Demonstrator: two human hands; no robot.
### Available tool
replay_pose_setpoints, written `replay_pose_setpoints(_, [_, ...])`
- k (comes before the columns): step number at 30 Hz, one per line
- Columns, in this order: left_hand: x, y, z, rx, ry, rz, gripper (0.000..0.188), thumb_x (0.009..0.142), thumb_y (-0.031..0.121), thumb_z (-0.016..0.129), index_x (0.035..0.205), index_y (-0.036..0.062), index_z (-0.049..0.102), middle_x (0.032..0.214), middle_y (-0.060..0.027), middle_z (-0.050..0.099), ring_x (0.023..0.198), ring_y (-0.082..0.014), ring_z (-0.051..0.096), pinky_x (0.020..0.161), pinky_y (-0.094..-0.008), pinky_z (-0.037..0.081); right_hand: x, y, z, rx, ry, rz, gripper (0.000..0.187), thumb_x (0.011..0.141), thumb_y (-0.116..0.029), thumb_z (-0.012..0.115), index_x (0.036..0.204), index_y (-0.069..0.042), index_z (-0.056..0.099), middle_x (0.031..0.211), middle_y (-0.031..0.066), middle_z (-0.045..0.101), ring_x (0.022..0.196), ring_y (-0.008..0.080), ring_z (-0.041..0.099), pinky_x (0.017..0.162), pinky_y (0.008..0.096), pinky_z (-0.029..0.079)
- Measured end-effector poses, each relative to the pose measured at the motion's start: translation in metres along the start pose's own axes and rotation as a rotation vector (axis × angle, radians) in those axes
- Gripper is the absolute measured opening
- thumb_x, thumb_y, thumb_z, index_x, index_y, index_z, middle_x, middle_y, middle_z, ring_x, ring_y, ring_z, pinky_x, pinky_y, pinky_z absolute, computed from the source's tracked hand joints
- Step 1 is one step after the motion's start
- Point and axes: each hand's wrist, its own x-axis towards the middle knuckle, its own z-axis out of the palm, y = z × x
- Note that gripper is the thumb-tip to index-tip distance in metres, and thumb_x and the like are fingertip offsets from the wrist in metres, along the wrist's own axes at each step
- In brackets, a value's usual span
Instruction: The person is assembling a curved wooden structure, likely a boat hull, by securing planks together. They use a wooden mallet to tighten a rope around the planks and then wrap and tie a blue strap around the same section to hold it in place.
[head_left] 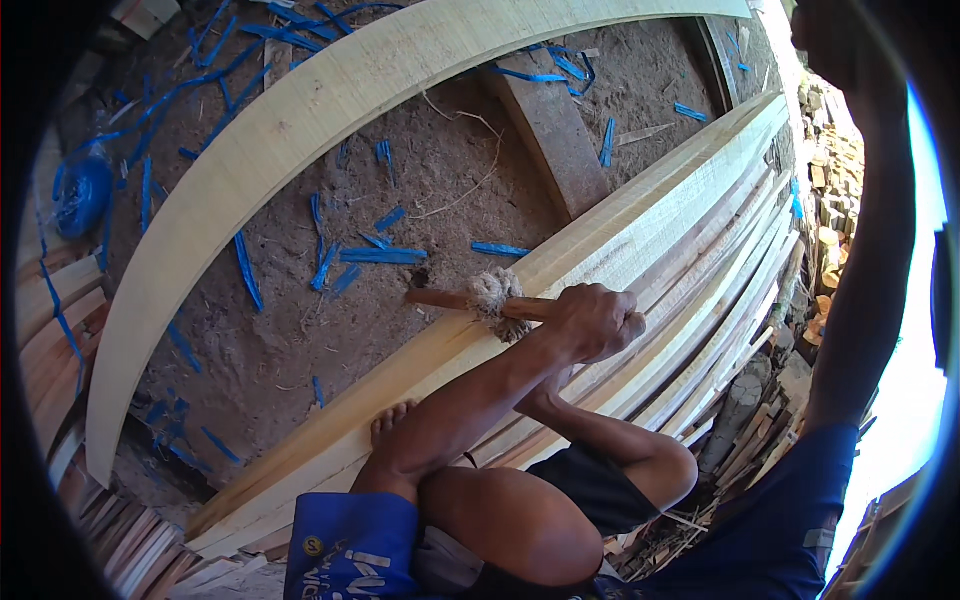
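Observation:
My left hand (598, 318) is closed around one end of a wooden stick (437, 298). Thick, frayed rope (490, 292) is wound in a lump about the stick's middle. Stick and rope rest against the upper edge of a stack of long, pale, curved planks (640, 235), which runs diagonally from lower left to upper right. My right arm rises along the right side, and my right hand (835, 30) is a dark shape at the top edge, with its fingers not distinguishable. Below my left forearm, my bent knees and the toes of one foot show beside the planks.
One wide curved plank (270, 120) arches over bare soil at the left and top. Blue strap scraps (383, 256) are scattered there, with a blue bundle (84, 192) at far left. A short thick board (555, 135) touches the stack. Split wood (835, 170) is heaped at right.

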Motion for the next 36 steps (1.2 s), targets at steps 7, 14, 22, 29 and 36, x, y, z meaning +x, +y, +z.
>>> replay_pose_setpoints(7, [-0.033, 0.009, 0.018, 0.027, 0.024, 0.174, 0.029, 0.082, 0.03, 0.054, 0.09, 0.0024, 0.061, 0.083, -0.0209, 0.065, 0.083, -0.0391, 0.063, 0.08, -0.0485, 0.047, -0.14, 0.131, 0.089, -1.024, -1.439, 1.002, 0.042, 0.084, -0.036, 0.058, 0.11, -0.002, 0.06, 0.072, 0.0143, 0.064, 0.054, 0.0233, 0.063, 0.05, 0.0335, 0.052])
replay_pose_setpoints(14, [-0.052, -0.003, 0.004, -0.012, 0.103, 0.193, 0.03, 0.079, 0.028, 0.054, 0.085, -0.0006, 0.059, 0.079, -0.0201, 0.065, 0.078, -0.0365, 0.064, 0.081, -0.0475, 0.046, -0.009, -0.044, 0.101, -1.198, -1.398, 0.46, 0.046, 0.08, -0.019, 0.066, 0.12, -0.001, 0.055, 0.073, 0.0118, 0.065, 0.046, 0.0153, 0.059, 0.041, 0.0285, 0.05])
replay_pose_setpoints(22, [-0.044, -0.001, 0.013, -0.029, 0.091, 0.219, 0.029, 0.079, 0.03, 0.058, 0.082, 0.0014, 0.06, 0.082, -0.0182, 0.065, 0.078, -0.0362, 0.063, 0.076, -0.0468, 0.047, -0.046, 0.021, 0.122, -0.192, -0.176, 0.257, 0.029, 0.079, -0.014, 0.064, 0.1, 0.004, 0.054, 0.073, 0.0114, 0.065, 0.052, 0.0166, 0.062, 0.052, 0.0309, 0.053])
replay_pose_setpoints(29, [-0.051, 0.003, 0.024, 0.015, 0.111, 0.282, 0.03, 0.08, 0.03, 0.057, 0.083, 0.001, 0.06, 0.084, -0.0194, 0.064, 0.081, -0.0367, 0.063, 0.079, -0.0464, 0.048, -0.078, 0.021, 0.131, -1.203, -1.588, 0.915, 0.032, 0.079, -0.018, 0.066, 0.103, 0.002, 0.061, 0.061, 0.0101, 0.058, 0.05, 0.0183, 0.062, 0.046, 0.032, 0.054])
replay_pose_setpoints(36, [-0.058, -0.002, 0.019, -0.014, 0.076, 0.294, 0.03, 0.083, 0.032, 0.055, 0.087, 0.0022, 0.059, 0.084, -0.0174, 0.064, 0.082, -0.0355, 0.063, 0.082, -0.045, 0.047, -0.049, -0.022, 0.148, -0.625, -0.69, -0.006, 0.036, 0.077, -0.004, 0.062, 0.11, 0.001, 0.048, 0.068, 0.0093, 0.058, 0.049, 0.0155, 0.059, 0.042, 0.0275, 0.049])
